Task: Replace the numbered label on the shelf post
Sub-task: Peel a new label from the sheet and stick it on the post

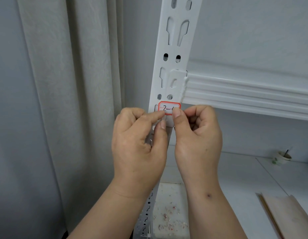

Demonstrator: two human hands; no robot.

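A white metal shelf post (175,49) with keyhole slots rises up the middle of the view. A small white label with a red border (168,106), handwritten "2-" and a partly hidden digit, sits against the post just below the shelf beam. My left hand (139,145) pinches its lower left edge between thumb and forefinger. My right hand (198,140) presses its thumb on the label's lower right corner, hiding the last digit. A pale strip, perhaps backing paper, shows below the label between my fingers.
A white ribbed shelf beam (244,94) runs right from the post. Grey curtain (63,100) hangs on the left. On the floor lie red and white paper scraps (168,219), a paper cup (281,157) at the right and a wooden board (287,216).
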